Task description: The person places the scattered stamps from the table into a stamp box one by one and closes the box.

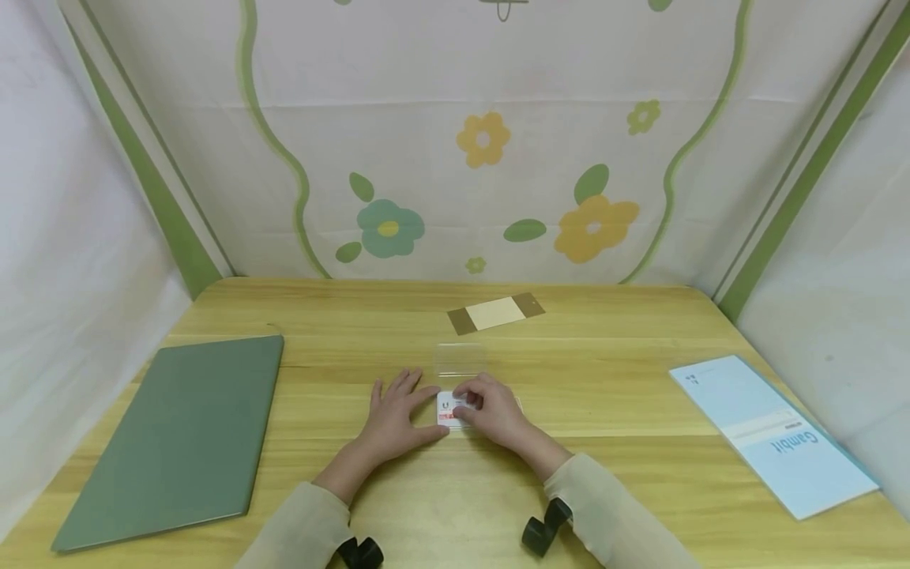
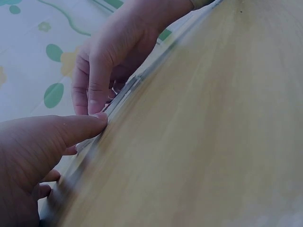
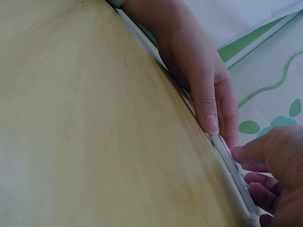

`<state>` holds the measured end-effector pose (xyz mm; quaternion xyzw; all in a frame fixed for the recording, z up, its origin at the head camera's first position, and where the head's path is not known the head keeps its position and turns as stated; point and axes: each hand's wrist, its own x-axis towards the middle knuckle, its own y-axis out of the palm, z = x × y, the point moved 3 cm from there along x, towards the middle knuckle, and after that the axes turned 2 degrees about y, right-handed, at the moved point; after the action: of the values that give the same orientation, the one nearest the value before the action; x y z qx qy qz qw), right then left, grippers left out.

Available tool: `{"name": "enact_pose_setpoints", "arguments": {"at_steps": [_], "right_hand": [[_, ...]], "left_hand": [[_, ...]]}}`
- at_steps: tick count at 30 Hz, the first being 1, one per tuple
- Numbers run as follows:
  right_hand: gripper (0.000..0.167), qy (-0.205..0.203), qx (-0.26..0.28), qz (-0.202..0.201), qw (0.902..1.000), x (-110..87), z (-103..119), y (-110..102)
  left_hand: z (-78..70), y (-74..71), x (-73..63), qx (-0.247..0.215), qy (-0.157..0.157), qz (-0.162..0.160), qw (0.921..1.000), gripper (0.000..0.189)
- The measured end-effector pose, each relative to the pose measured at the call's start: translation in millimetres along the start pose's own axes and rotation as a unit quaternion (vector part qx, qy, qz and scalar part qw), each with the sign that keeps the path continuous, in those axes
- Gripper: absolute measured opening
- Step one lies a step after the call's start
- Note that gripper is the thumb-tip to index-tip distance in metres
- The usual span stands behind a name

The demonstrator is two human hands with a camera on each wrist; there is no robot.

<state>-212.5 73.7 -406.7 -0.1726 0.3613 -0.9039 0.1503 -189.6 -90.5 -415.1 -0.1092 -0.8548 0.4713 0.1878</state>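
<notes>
A white card [image 1: 445, 401] with a red band lies in a low clear plastic case [image 1: 521, 405] at mid-table. My left hand [image 1: 394, 423] holds the case's left end, index finger at the far corner and thumb at the near one. Over the card bends my right hand [image 1: 498, 412], its curled thumb and index finger on the card and covering part of it. In the right wrist view the left thumb [image 3: 210, 124] rests on the end of the thin case [image 3: 232, 165]. Just behind is a clear plastic piece [image 1: 460, 359]; whether it joins the case is hard to tell.
A brown and cream strip [image 1: 496, 314] lies farther back on the wooden table [image 1: 341, 316]. At the left is a large dark green folder [image 1: 178, 438]; at the right, a light blue booklet [image 1: 768, 435] marked "Gambit". A flowered curtain [image 1: 426, 142] hangs behind.
</notes>
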Motion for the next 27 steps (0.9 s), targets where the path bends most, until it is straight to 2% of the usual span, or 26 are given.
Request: {"name": "enact_pose_setpoints", "arguments": {"at_steps": [5,13,18,27], "right_hand": [[0.022,0.013,0.050,0.010,0.9986,2.7,6,-13],[0.023,0.053,0.097,-0.017,0.9938,1.4,7,-44],[0.025,0.077,0.108,-0.013,0.9911,-6.7,-6,-55],[0.021,0.083,0.115,-0.017,0.9898,-20.4,-43,-62]], "left_hand": [[-0.1,0.2,-0.3,-0.002,0.002,-0.001,1.0000,0.059],[-0.2,-0.6,-0.5,-0.001,-0.005,-0.001,1.0000,0.060],[0.2,-1.2,-1.1,-0.004,-0.006,-0.004,1.0000,0.061],[-0.4,-1.4,-1.3,-0.003,-0.001,-0.002,1.0000,0.061]]}}
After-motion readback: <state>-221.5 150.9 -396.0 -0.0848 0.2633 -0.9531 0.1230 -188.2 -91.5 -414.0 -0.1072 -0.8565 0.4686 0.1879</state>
